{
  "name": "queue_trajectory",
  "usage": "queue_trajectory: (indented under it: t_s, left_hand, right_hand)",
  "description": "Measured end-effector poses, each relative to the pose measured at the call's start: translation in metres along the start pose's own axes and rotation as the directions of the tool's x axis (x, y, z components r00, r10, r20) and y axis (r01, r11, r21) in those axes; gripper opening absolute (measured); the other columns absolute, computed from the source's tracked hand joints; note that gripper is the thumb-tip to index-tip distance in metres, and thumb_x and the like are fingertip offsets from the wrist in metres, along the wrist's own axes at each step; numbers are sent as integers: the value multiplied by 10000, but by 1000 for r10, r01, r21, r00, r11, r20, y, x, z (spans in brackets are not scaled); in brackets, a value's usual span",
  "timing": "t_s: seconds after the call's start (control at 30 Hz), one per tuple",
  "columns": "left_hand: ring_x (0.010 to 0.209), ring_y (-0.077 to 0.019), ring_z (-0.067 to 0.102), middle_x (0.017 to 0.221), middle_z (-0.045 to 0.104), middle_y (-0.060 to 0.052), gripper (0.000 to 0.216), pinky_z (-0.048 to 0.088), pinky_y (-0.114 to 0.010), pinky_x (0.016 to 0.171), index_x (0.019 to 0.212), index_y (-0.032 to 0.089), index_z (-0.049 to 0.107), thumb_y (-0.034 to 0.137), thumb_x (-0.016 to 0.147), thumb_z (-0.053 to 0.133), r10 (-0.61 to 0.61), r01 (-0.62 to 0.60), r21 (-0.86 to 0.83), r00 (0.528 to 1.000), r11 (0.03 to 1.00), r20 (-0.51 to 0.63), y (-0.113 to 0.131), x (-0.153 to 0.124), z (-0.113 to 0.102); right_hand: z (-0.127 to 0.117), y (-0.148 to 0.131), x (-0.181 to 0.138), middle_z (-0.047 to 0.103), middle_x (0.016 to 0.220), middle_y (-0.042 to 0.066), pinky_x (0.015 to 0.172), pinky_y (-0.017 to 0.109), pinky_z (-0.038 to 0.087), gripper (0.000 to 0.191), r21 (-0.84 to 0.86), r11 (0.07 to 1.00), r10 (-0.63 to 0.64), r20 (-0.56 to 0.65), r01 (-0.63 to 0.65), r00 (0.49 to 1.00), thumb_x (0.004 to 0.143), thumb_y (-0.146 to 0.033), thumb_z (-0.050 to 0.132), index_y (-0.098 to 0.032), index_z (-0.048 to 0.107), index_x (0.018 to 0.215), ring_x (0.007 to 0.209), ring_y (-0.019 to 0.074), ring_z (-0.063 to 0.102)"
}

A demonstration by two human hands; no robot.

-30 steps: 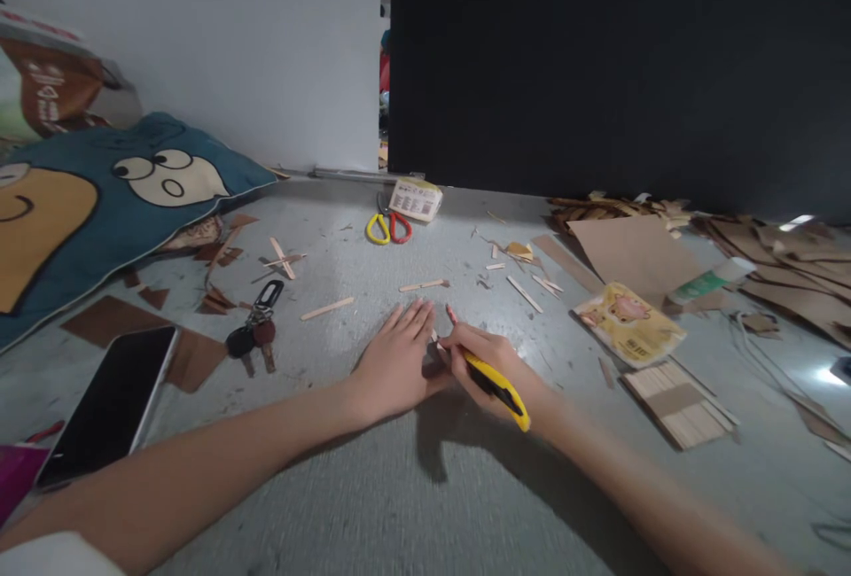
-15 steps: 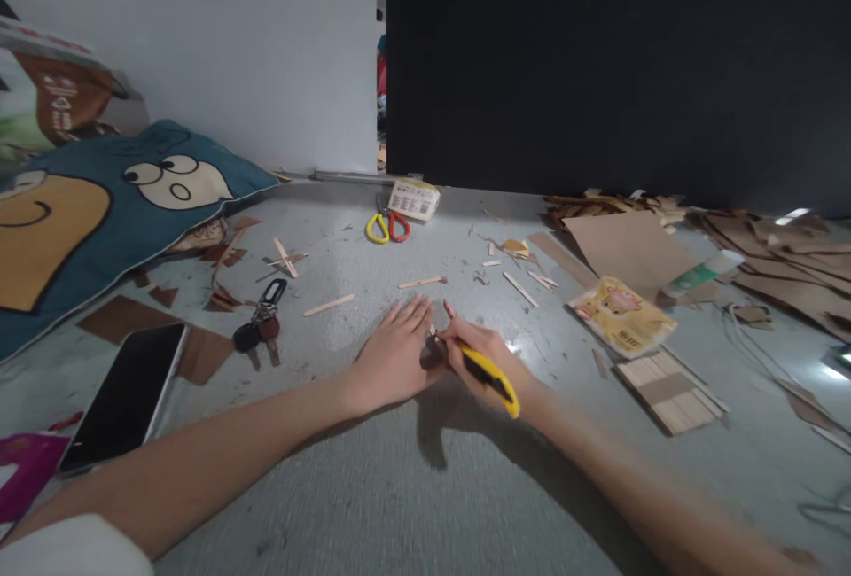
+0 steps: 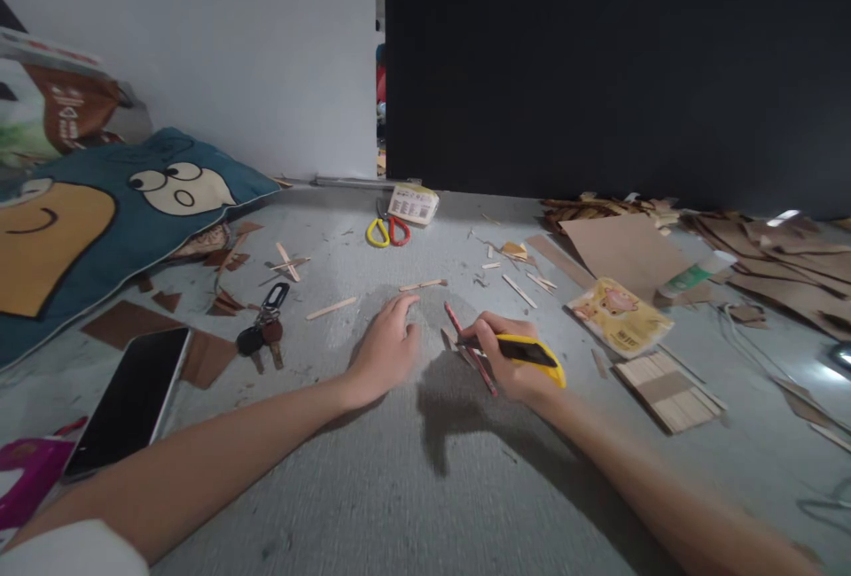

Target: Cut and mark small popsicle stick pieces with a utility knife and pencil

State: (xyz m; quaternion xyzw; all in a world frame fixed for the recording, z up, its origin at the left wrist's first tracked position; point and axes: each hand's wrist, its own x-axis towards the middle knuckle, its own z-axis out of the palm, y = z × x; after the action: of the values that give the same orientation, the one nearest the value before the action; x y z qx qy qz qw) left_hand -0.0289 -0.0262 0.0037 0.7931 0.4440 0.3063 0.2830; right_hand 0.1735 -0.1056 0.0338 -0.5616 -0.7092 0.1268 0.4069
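Note:
My right hand (image 3: 506, 347) grips a yellow utility knife (image 3: 542, 359), its handle sticking out to the right and its tip pointing left. Just below that tip, a thin red pencil (image 3: 454, 316) lies slanted on the grey tabletop, partly behind my fingers. A small piece of wooden stick (image 3: 447, 338) shows beside the pencil. My left hand (image 3: 391, 347) rests to the left, empty, thumb and fingers apart and slightly curved. Beyond its fingertips lies a craft stick (image 3: 423, 285) with a dark end; another craft stick (image 3: 331, 308) is farther left.
Scissors (image 3: 388, 232) and a small packet (image 3: 413, 204) sit at the back. Keys (image 3: 261, 338), a phone (image 3: 129, 399) and a pillow (image 3: 160, 204) occupy the left. On the right are a yellow packet (image 3: 620, 317), a stick bundle (image 3: 668, 392), a glue stick (image 3: 697, 275) and cardboard (image 3: 625, 248).
My hands have drawn apart: the left lifted off the wood and moved left, the right shifted right with the knife turned flatter. The pencil and stick piece now show more fully.

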Motion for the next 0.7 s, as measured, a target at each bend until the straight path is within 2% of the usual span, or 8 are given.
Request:
queue_trajectory:
  t_s: [0.13,0.27,0.47,0.6,0.7]
  left_hand:
    - [1401,-263,582,1412,669,-132,500,443,-508,1220,1357,204,591,81,891,458,17,-17,24,1000,1000,10,1,0,-1]
    - [1380,-259,591,1401,672,-123,505,446,-505,1219,1339,213,596,73,874,459,30,-31,37,999,999,9,2,0,-1]
    - [1381,-267,584,1401,665,-144,471,442,-512,1224,1322,180,586,81,880,458,33,-34,34,999,999,11,2,-1,0]
    - [1385,-262,586,1396,666,-130,469,445,-514,1224,1326,203,583,85,891,455,38,-38,34,999,999,9,2,-1,0]
    - [1393,-263,583,1404,660,-133,470,434,-515,1236,1331,195,581,86,890,462,39,-39,39,999,998,16,1,-2,0]
  right_hand:
    - [-5,0,0,667,556,18,514,249,491,582,4,1000,14,18,-14,1000,1098,-537,375,-230,656,691,481,154,653]
    - [-8,-3,0,730,641,36,569,258,528,534,-15,1000,1,16,-1,1000,1105,-477,390,-220,714,768,572,176,727]
    - [-6,0,-2,651,532,10,513,259,509,562,8,998,-56,14,55,998,1103,-507,375,-233,675,715,481,163,667]
    - [-7,0,-5,705,610,24,562,257,517,485,-1,1000,-23,-7,23,1000,1100,-414,395,-227,705,778,540,164,699]
    - [-1,0,-6,675,579,17,528,255,504,485,24,1000,1,18,-2,1000,1087,-407,401,-223,672,730,502,155,654]
